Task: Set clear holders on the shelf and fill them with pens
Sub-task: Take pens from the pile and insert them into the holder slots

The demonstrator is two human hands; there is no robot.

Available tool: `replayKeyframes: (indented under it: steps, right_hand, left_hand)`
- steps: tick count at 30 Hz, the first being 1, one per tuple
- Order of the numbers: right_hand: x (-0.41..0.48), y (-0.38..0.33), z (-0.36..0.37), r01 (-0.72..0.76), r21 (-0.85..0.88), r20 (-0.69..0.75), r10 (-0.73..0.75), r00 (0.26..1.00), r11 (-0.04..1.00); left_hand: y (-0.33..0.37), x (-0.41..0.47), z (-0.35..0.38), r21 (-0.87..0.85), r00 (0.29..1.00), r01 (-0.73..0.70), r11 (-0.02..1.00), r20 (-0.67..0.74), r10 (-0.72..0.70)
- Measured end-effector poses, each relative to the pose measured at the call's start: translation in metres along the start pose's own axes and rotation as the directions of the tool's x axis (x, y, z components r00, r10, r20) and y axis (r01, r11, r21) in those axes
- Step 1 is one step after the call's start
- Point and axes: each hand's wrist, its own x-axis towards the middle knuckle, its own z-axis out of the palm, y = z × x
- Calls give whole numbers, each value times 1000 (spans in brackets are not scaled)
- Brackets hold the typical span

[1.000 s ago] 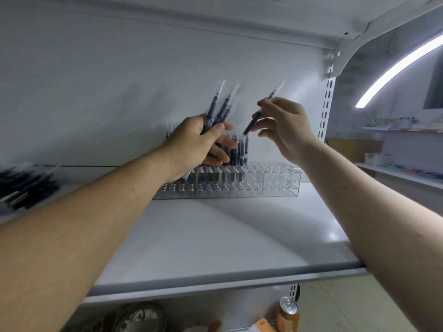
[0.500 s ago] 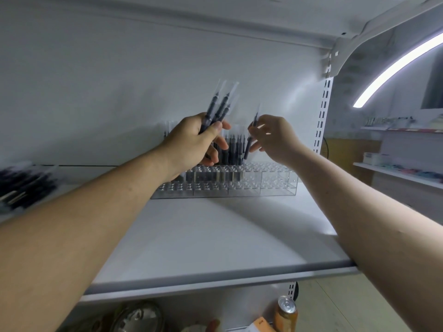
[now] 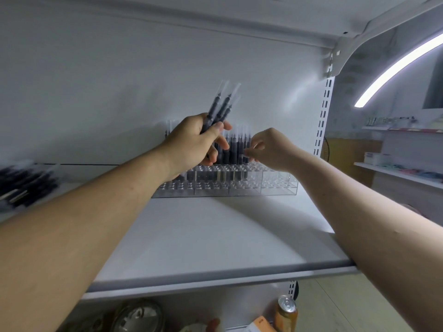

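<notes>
Left pen pile (image 3: 21, 183) blurred, cut by edge.

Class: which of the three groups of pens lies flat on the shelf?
The far-left pile; the others stand in the clear holder or rise from the left hand's grip.

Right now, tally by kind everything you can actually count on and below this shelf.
Hands: 2, left hand and right hand
Held pens: 3 showing
Clear holder row: 1
Drink can: 1
Total: 7
Pens in the holder and the pile at left: too blurred to count.
</notes>
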Motion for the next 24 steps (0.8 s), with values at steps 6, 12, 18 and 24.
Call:
replayKeyframes:
  steps: [6,12,18,24]
  right_hand:
    - [0,3,-5,8,14,8,-8,1000,1000]
    - [1,-2,-17,-8,64,-169,19,986,998]
    - [-3,-19,-19,197,374,-296,-85,952,906]
    - [-9,-31,-18,128,701,-77,-104,992,702]
  left_hand:
    - [0,0,0,10,1000,-6,1000,4,6]
    - [-1,0,-1,-31,1000,6,1000,16,-5]
    - [-2,1,-2,-79,999,38,996,41,-35]
    - [-1,1,-1,-65,998,28,997,52,-25]
